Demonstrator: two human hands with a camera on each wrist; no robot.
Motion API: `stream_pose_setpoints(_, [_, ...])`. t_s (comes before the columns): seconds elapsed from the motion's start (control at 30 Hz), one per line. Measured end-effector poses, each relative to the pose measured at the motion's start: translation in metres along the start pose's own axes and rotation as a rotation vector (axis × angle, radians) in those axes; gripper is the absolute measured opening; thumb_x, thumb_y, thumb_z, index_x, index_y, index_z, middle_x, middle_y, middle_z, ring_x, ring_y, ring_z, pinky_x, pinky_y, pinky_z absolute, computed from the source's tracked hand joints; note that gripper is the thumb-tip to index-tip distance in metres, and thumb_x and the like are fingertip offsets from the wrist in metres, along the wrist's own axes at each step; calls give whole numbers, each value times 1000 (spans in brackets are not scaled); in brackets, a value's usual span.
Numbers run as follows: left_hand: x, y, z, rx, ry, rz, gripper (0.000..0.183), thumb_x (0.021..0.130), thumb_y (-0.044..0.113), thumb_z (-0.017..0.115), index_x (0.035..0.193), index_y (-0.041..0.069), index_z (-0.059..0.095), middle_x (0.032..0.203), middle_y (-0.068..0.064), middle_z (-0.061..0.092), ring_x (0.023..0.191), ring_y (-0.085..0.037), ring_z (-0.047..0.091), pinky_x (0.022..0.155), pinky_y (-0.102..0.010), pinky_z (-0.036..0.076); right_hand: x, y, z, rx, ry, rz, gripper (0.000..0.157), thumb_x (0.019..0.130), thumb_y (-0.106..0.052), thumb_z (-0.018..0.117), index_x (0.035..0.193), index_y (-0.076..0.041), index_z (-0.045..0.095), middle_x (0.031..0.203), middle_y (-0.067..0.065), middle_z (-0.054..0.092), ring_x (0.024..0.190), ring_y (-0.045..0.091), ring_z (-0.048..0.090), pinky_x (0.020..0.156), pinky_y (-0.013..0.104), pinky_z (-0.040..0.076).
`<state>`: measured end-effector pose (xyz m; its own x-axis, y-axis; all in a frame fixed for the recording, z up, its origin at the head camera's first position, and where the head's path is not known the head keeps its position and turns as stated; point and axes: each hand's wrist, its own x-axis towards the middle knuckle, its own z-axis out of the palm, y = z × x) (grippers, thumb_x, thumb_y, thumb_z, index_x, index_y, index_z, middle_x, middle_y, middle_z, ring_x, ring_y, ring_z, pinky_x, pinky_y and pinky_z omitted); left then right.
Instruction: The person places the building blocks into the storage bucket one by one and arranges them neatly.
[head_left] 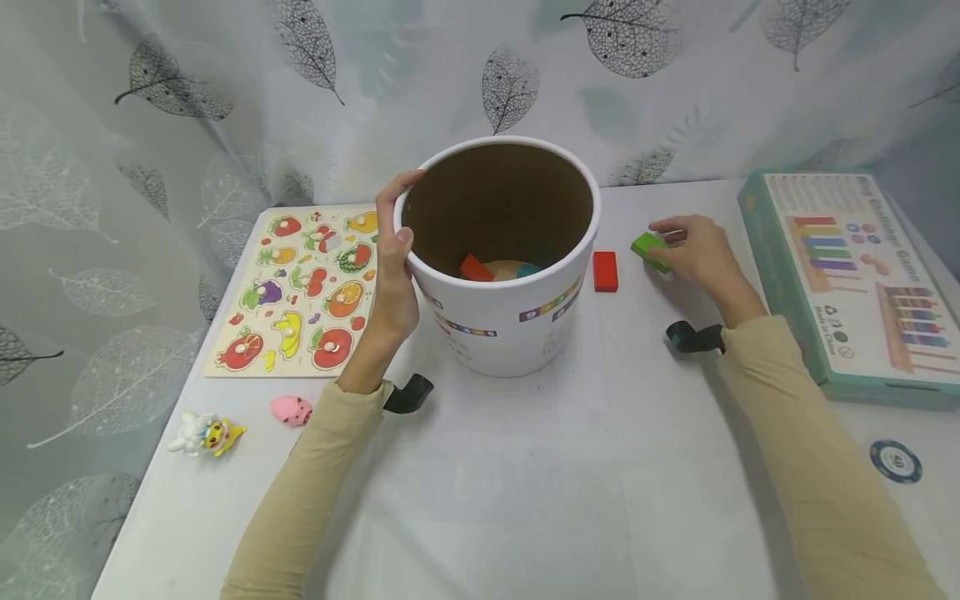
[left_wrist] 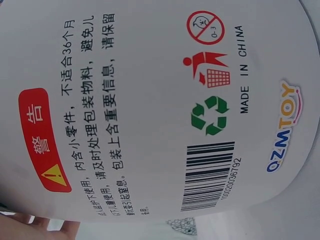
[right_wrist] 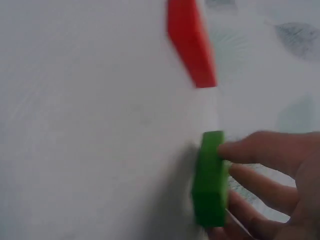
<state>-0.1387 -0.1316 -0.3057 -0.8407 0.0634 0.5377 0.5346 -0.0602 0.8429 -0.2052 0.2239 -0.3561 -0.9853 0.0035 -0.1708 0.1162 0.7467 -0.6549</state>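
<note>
A white round bucket (head_left: 498,333) with printed numbers stands mid-table, with an orange block (head_left: 476,268) and other coloured pieces inside. My left hand (head_left: 395,267) grips its rim on the left side. In the left wrist view, the bucket's wall (left_wrist: 150,110) with its warning label and barcode fills most of the picture. To the right of the bucket, my right hand (head_left: 702,254) pinches a green block (head_left: 650,252). The right wrist view shows the green block (right_wrist: 210,177) tilted between thumb and fingers. Between bucket and right hand lies a red block (head_left: 605,272).
A wooden fruit puzzle board (head_left: 352,333) lies left of the bucket. Nearer are a pink pig figure (head_left: 291,410) and a white-and-yellow toy figure (head_left: 217,436). A ring game box (head_left: 855,275) is at the right, with a poker chip (head_left: 896,462) below it. A leaf-patterned curtain (head_left: 450,67) hangs behind.
</note>
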Motion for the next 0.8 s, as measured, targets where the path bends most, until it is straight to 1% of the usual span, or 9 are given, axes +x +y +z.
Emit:
stream_pose_setpoints(0.03, [0,0,0,-1,-1,-1,82,80,61,42,143,10,30,143,-12,42,129,-28,41,108,-51,35,1,4,1,-8,-18,9,51,93,-18,60,140,-1,50,141,30,46,125,45,47,101,55,43])
stream_pose_setpoints(0.1, [0,0,1,4,0,-1,83,81,63,43,143,10,30,143,-12,42,129,-28,41,108,-51,35,3,10,3,-18,-34,-1,51,92,-18,61,138,0,51,139,30,47,123,44,46,102,55,42])
stream_pose_setpoints(0.27, [0,0,1,9,2,1,82,81,63,43,143,11,31,143,-11,42,129,-28,41,108,-49,36,4,15,3,-35,-2,-52,47,90,-12,63,134,2,55,131,30,53,115,42,49,100,54,42])
stream_pose_setpoints(0.33, [0,0,1,13,0,0,81,81,62,42,143,11,31,143,-11,42,130,-28,41,108,-48,36,3,14,3,-42,20,-65,46,88,-10,64,132,2,57,127,30,56,112,41,52,95,51,44])
stream_pose_setpoints(0.5, [-1,1,0,30,-1,1,79,83,61,41,144,11,31,143,-9,42,130,-27,41,108,-49,35,0,10,2,-37,33,-37,46,88,-13,66,131,2,58,128,27,58,111,39,55,85,41,47])
stream_pose_setpoints(0.57, [-1,1,0,36,0,5,79,84,62,41,144,12,31,143,-8,43,130,-28,41,108,-49,36,-2,7,-1,-33,34,-30,47,89,-17,65,132,0,57,129,26,57,112,38,54,83,36,47])
stream_pose_setpoints(0.63, [-1,0,0,37,1,8,78,84,63,41,144,13,31,143,-8,42,130,-28,41,108,-49,36,-5,3,-5,-30,60,-52,48,89,-19,66,132,0,58,128,25,57,112,38,54,78,30,46])
stream_pose_setpoints(0.7, [0,0,0,27,-3,9,78,84,63,41,144,13,31,143,-9,42,130,-29,41,108,-49,36,-8,-3,-11,-25,103,-97,47,88,-21,66,131,-1,60,126,25,59,111,38,56,74,25,43])
stream_pose_setpoints(0.8, [0,0,0,7,-4,4,79,83,62,42,143,12,31,143,-10,43,130,-29,42,108,-49,36,-17,-19,-19,-21,193,-163,46,89,-23,66,131,-4,60,127,22,60,110,37,58,77,25,44])
